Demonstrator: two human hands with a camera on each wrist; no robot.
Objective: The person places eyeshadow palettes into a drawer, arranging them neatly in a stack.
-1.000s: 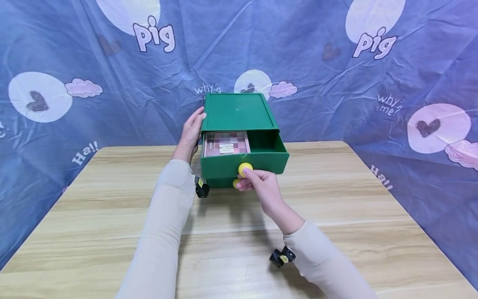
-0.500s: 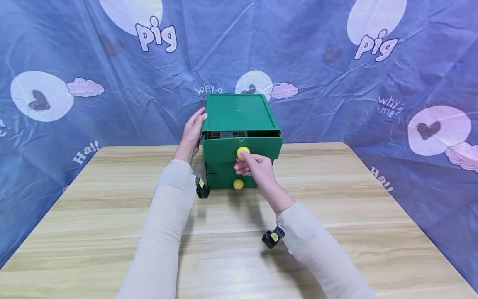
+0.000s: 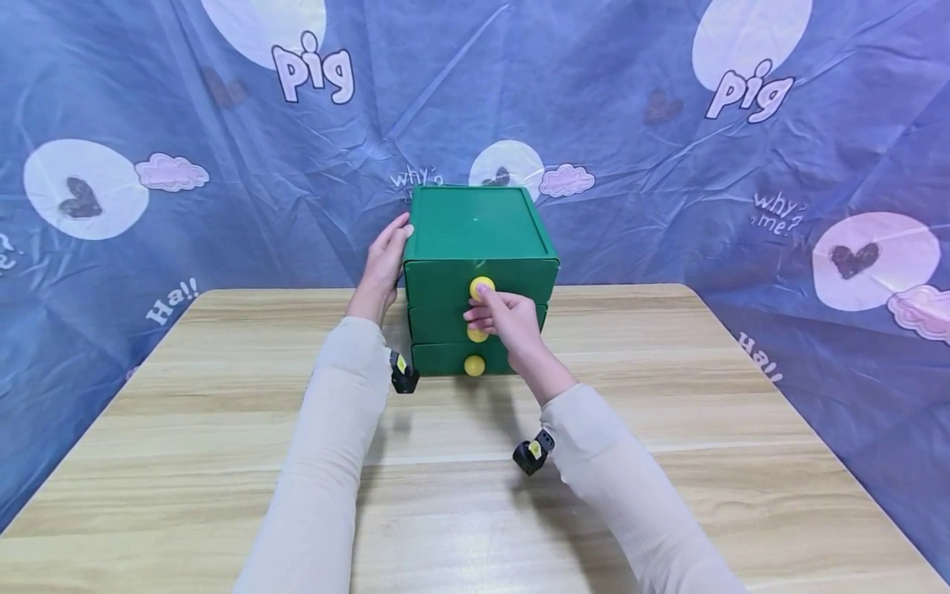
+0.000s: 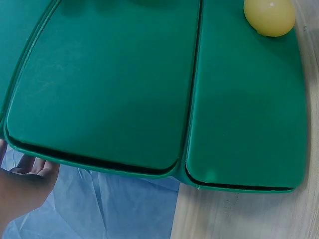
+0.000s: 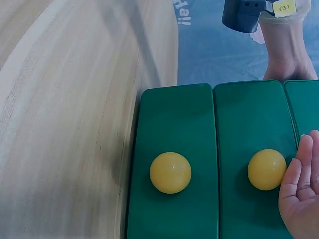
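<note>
A green drawer cabinet (image 3: pixel 475 223) with yellow round knobs stands on the table, its drawers pushed in. My right hand (image 3: pixel 512 320) pinches the top drawer's knob (image 3: pixel 481 286), thumb on its front and the lower fingers loose beneath. The middle drawer's knob (image 3: pixel 477 335) is partly behind these fingers; the bottom drawer's knob (image 3: pixel 474 365) shows fully. My left hand (image 3: pixel 383 260) rests against the cabinet's left side near the top edge. In the left wrist view that hand's fingers (image 4: pixel 37 167) lie along the side wall. The right wrist view cuts off my right thumb.
The cabinet stands near the far edge of a light wooden table (image 3: pixel 223 454). Behind it hangs a blue printed cloth (image 3: pixel 623 181). Black wrist cameras (image 3: pixel 533 452) sit on both forearms, below the hands.
My right hand has moved away from me, and the top drawer has slid shut, hiding the pink checked box inside. My left hand has stayed on the cabinet's side.
</note>
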